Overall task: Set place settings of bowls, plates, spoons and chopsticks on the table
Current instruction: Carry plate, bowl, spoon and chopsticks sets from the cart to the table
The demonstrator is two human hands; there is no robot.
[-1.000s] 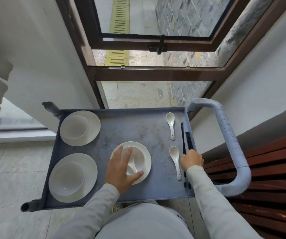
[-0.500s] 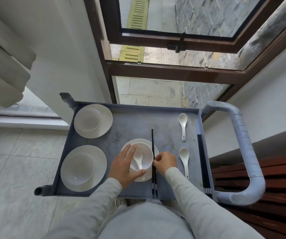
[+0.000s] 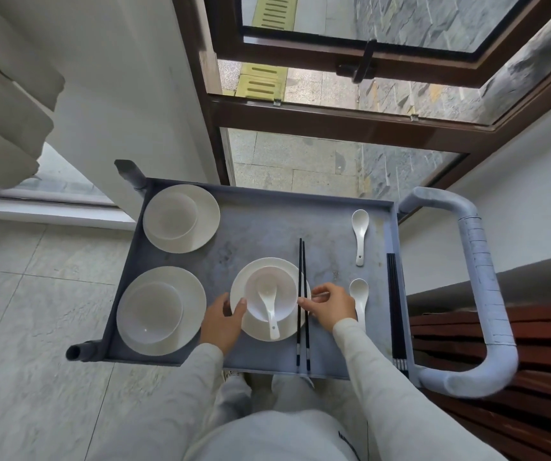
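Two busy hands on the counter (image 3: pixel 261 227): left hand (image 3: pixel 221 322) grips the plate (image 3: pixel 254 330) rim; right hand (image 3: pixel 332 307) apparently pinches the chopsticks (image 3: pixel 302 287).

Near spoon (image 3: pixel 359 290) handle hidden under right hand (image 3: pixel 332 306); plate (image 3: pixel 255 328) left rim behind left hand (image 3: pixel 221 319).

spoon (image 3: pixel 270 311) in bowl (image 3: pixel 286 287) on plate (image 3: pixel 288 331) | chopsticks (image 3: pixel 302 277) along plate's right edge | on cart (image 3: pixel 267 227)
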